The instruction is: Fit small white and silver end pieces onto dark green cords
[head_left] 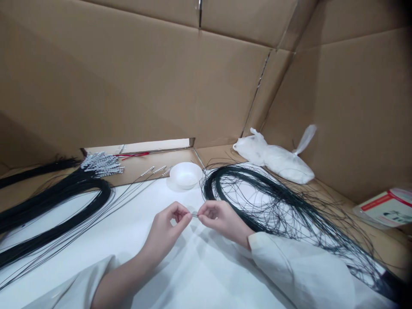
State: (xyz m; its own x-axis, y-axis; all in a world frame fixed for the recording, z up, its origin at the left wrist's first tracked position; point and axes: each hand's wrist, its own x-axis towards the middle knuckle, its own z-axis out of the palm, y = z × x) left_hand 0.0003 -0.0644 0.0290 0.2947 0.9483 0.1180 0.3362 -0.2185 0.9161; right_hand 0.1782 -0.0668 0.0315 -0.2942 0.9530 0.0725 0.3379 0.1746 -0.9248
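Observation:
My left hand (168, 228) and my right hand (224, 218) meet over the white work surface (180, 274), fingertips pinched a small gap apart. A short piece of thin dark wire spans the gap, held at both ends; its finer detail is too small to tell. Beyond my hands stands a white bowl (186, 175). To the right lies a looped bundle of dark wires (283, 193), partly behind my right hand and sleeve. Several single wires with white beaded tips (159, 170) stretch out at the left of the bowl.
Thick black wire bundles (54, 201) lie at the left, with a cluster of white beaded ends (102, 164). Cardboard walls (135, 77) enclose the back and right. White plastic bags (277, 159) and a red-and-white package (386, 207) sit along the right side.

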